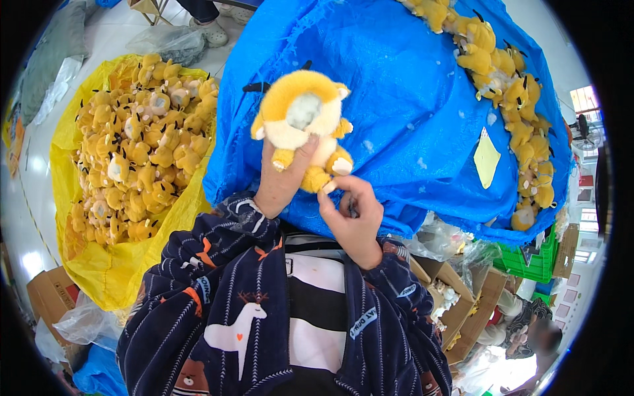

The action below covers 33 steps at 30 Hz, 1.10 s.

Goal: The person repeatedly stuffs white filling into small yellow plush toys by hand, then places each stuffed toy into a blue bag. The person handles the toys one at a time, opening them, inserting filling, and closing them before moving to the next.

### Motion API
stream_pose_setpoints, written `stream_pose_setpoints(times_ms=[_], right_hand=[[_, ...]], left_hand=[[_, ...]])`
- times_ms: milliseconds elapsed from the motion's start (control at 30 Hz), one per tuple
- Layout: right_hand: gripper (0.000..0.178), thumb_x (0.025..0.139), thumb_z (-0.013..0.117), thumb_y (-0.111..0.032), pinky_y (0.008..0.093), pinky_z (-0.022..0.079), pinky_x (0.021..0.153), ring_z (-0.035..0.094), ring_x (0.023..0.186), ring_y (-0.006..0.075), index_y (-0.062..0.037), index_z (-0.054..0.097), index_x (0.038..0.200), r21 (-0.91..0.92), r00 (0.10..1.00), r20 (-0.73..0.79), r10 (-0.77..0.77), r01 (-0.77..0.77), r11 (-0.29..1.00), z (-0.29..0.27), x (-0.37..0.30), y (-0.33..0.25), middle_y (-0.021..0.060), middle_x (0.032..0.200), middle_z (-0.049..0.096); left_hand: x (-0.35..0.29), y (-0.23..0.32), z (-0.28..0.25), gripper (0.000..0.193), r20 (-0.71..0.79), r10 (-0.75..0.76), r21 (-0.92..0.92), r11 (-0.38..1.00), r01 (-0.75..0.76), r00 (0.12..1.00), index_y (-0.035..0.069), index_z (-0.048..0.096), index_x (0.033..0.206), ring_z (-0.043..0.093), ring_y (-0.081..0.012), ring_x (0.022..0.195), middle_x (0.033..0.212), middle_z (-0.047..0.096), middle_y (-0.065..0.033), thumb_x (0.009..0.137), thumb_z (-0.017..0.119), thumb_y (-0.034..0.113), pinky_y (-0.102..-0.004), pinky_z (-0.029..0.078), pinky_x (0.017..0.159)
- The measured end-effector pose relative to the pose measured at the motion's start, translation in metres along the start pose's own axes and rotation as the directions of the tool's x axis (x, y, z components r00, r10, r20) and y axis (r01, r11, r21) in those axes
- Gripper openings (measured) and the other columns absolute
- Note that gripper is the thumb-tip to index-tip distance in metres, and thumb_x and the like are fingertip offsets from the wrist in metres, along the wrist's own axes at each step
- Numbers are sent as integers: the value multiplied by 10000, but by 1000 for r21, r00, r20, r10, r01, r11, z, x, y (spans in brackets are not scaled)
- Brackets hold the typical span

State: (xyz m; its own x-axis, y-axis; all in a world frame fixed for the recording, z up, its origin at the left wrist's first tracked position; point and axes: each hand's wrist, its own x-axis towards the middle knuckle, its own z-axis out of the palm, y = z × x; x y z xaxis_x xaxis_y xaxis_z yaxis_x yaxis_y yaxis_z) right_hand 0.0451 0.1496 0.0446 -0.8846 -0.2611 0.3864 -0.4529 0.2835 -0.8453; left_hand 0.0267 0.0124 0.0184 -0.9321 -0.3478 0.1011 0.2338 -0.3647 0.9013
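A yellow and cream plush toy (295,84) with black-tipped ears or horns is held up over the blue sheet. White stuffing (304,111) shows in the round opening of its face. My left hand (281,181) grips the toy from below, its thumb across the front under the head. With thumb and forefinger, my right hand (353,214) pinches the whitish tip of a yellow part at the toy's lower end. A small dark object (353,207), too hidden to name, sits in the curled fingers of that hand.
The blue sheet (396,132) spreads ahead, with a row of similar toys (518,125) along its right side and a pale yellow diamond-shaped piece (487,158). At left, a yellow sack (99,270) brims with more toys. Cardboard boxes (485,310) and a person (522,323) are at lower right.
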Motion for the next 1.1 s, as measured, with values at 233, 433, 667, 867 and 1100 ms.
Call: stream_pose_setpoints(times_ms=[233, 433, 667, 867, 1100], right_hand=[[407, 622, 750, 6, 258, 477, 494, 603, 589, 205, -55, 583, 989, -213, 878, 35, -477, 473, 855, 1, 3, 20, 108, 896, 616], [403, 602, 754, -8, 261, 460, 479, 591, 575, 196, -59, 603, 972, -298, 828, 104, -551, 554, 777, -4, 4, 23, 95, 886, 611], [374, 659, 747, 13, 213, 407, 435, 540, 505, 120, -36, 608, 1003, -104, 974, 2, -225, 224, 969, -16, 0, 7, 44, 670, 577], [344, 672, 750, -40, 263, 448, 465, 590, 539, 181, -49, 590, 977, -412, 956, 115, -271, 294, 863, -17, 9, 6, 47, 712, 591], [401, 616, 756, 17, 218, 425, 447, 531, 466, 110, -19, 574, 972, -341, 950, 54, -308, 307, 888, -18, 7, 9, 36, 644, 584]], left_hand=[[4, 2, 4, 386, 38, -169, -221, 960, 174, 985, 23, 447, 1249, 580, -152, 990, 1133, 564, -74, 907, 560, 160, -277, 488, 818], [5, 1, 3, 407, 100, -269, -252, 924, 286, 958, 24, 431, 1259, 566, -159, 1021, 1155, 551, -78, 901, 565, 163, -289, 482, 838], [4, 3, 1, 450, 114, -245, -247, 932, 267, 963, 18, 416, 1257, 546, -163, 1069, 1190, 532, -85, 868, 618, 120, -286, 469, 874], [-3, -3, -9, 407, 145, -16, 68, 998, 6, 989, -4, 490, 1186, 588, -173, 1013, 1123, 586, -97, 829, 663, 89, -284, 486, 842], [-11, 3, -11, 386, 151, 105, 26, 994, -110, 983, -10, 502, 1178, 586, -178, 1025, 1121, 593, -99, 827, 651, 48, -312, 488, 849]])
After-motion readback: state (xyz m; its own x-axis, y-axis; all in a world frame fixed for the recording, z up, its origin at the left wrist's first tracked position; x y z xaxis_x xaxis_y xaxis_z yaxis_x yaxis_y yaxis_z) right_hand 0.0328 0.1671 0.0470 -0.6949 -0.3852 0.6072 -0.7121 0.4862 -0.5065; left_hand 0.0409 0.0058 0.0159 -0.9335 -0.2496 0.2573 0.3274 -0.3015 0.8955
